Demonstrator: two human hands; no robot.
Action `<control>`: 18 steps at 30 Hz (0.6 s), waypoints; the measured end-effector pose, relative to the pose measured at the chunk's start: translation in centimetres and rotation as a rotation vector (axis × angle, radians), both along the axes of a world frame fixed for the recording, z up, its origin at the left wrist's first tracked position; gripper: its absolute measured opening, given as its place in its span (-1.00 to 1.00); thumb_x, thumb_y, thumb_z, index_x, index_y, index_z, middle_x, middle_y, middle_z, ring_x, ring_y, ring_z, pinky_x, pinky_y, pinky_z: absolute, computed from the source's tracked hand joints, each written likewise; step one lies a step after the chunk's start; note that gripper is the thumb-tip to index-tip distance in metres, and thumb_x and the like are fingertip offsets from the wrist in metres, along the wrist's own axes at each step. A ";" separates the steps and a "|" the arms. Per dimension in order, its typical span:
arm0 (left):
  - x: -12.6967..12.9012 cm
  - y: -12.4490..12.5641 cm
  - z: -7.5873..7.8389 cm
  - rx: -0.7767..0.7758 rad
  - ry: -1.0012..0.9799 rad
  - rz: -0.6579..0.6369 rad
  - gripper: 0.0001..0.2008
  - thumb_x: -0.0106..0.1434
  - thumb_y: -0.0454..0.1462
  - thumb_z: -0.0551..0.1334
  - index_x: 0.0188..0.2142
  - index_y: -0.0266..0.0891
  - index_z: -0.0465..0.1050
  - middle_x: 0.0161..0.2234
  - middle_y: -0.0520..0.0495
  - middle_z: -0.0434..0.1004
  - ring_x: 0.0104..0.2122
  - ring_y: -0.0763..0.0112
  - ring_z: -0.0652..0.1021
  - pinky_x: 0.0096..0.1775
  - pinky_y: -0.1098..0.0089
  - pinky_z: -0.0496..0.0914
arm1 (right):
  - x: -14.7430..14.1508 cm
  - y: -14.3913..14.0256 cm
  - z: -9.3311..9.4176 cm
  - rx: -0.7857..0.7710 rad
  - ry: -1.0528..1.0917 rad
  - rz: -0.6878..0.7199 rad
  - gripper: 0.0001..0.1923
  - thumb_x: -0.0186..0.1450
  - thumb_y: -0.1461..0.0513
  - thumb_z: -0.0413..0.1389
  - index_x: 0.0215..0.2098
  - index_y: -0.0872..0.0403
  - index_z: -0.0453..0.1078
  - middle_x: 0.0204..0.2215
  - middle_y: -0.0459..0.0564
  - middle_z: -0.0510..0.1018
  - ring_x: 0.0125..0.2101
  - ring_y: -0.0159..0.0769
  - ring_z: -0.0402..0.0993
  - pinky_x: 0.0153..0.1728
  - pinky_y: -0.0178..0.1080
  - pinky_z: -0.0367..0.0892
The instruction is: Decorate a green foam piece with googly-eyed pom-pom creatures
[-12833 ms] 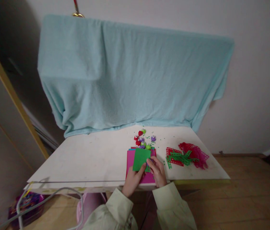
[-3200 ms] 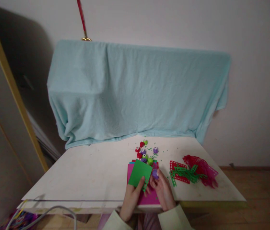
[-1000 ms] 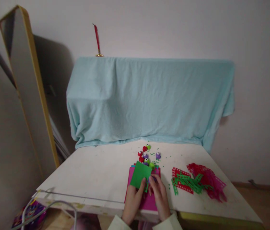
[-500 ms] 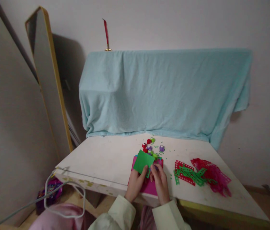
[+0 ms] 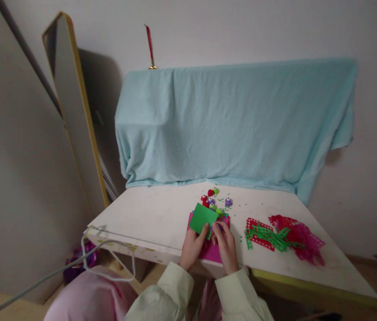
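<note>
The person's left hand (image 5: 192, 246) is pinching the lower edge of a green paper sheet (image 5: 203, 217), holding it tilted just above a pink sheet (image 5: 212, 252) that is lying on the white table (image 5: 148, 218) at its near edge. The right hand (image 5: 225, 244) is closing its fingertips on the sheet's right edge — something small and purple seems to be between them, too small to make out. Small coloured punches (image 5: 213, 200) are sitting just behind the sheets — green and red paper offcuts (image 5: 277, 236) are lying well to the right.
</note>
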State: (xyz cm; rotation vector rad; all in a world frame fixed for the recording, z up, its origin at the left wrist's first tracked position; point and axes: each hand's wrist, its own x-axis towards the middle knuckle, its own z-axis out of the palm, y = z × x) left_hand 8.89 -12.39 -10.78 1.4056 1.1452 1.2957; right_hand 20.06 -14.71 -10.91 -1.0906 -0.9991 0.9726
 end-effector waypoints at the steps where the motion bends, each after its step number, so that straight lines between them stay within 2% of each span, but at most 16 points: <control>1: 0.0 0.0 0.0 -0.005 0.010 -0.015 -0.57 0.23 0.02 0.16 -0.29 -0.36 0.48 -0.51 -0.08 0.50 -0.45 0.34 0.48 -0.30 0.38 0.36 | 0.0 0.0 0.1 0.002 0.003 0.001 -0.66 0.25 -0.04 0.10 -0.26 0.06 0.35 -0.65 -0.17 0.26 -0.60 -0.37 0.19 -0.56 -0.32 0.12; 5: -0.1 0.0 -0.2 -0.006 0.033 -0.023 -0.56 0.24 0.03 0.14 -0.28 -0.35 0.47 -0.46 -0.09 0.52 -0.44 0.34 0.48 -0.30 0.39 0.35 | -0.1 -0.2 0.3 0.018 0.028 0.011 -0.64 0.24 -0.06 0.11 -0.27 0.06 0.36 -0.64 -0.18 0.27 -0.61 -0.38 0.19 -0.56 -0.32 0.12; 11: 0.1 -0.1 -0.4 -0.021 0.054 -0.009 -0.56 0.25 0.03 0.12 -0.35 -0.35 0.44 -0.52 -0.06 0.48 -0.51 0.39 0.44 -0.41 0.43 0.30 | 0.0 -0.5 0.4 0.028 0.017 0.007 -0.60 0.21 -0.11 0.12 -0.31 0.06 0.35 -0.64 -0.16 0.32 -0.62 -0.37 0.22 -0.56 -0.31 0.14; 16: 0.3 -0.4 0.1 0.007 0.074 -0.010 -0.55 0.26 0.03 0.10 -0.35 -0.35 0.45 -0.53 -0.06 0.49 -0.48 0.36 0.46 -0.37 0.42 0.31 | 0.0 -0.4 0.1 0.033 0.014 0.005 -0.61 0.22 -0.09 0.11 -0.29 0.06 0.35 -0.63 -0.16 0.31 -0.61 -0.38 0.21 -0.56 -0.32 0.13; 18: 0.7 -0.7 0.2 0.035 0.092 0.030 -0.55 0.26 0.03 0.09 -0.36 -0.34 0.45 -0.51 -0.08 0.49 -0.46 0.34 0.47 -0.36 0.42 0.30 | 0.1 -0.4 0.1 0.035 0.012 0.007 -0.62 0.22 -0.08 0.12 -0.29 0.07 0.36 -0.64 -0.16 0.31 -0.61 -0.37 0.21 -0.56 -0.32 0.13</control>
